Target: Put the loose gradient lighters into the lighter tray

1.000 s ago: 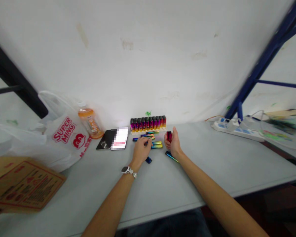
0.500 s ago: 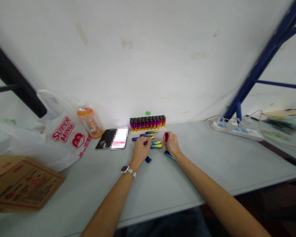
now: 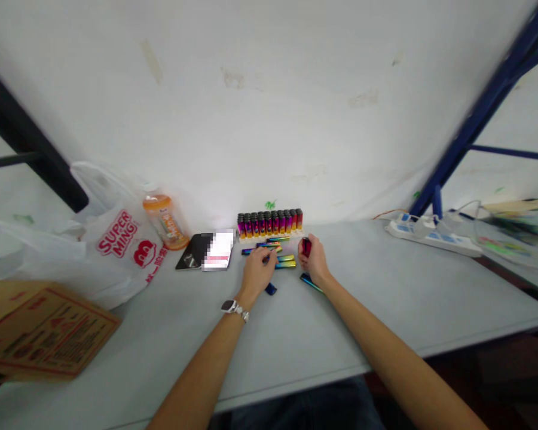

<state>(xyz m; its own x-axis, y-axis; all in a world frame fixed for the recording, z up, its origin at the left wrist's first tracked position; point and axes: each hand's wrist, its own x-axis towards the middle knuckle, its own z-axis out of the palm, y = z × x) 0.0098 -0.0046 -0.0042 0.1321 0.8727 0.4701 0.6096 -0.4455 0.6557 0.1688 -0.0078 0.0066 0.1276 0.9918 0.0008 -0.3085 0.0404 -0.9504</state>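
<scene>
A white tray [image 3: 244,240] against the wall holds a row of pink-and-orange lighters [image 3: 269,221] standing upright. In front of it several iridescent lighters [image 3: 286,261] lie flat on the grey table [image 3: 367,304]. My right hand [image 3: 312,262] is closed around a red lighter [image 3: 306,246], held upright just right of the tray. My left hand [image 3: 256,272], with a watch on its wrist, pinches a dark blue lighter [image 3: 270,289] that sticks out below the palm. One more iridescent lighter [image 3: 311,282] lies under my right wrist.
A phone [image 3: 195,251] and a blurred card [image 3: 218,251] lie left of the tray. Further left stand an orange bottle [image 3: 165,222], a white plastic bag [image 3: 116,248] and a cardboard box [image 3: 40,331]. A power strip [image 3: 430,235] and a blue frame [image 3: 475,113] are at the right.
My right hand tipped the red lighter toward the tray and brought it back a little. The left hand stayed in place over the lying lighters.
</scene>
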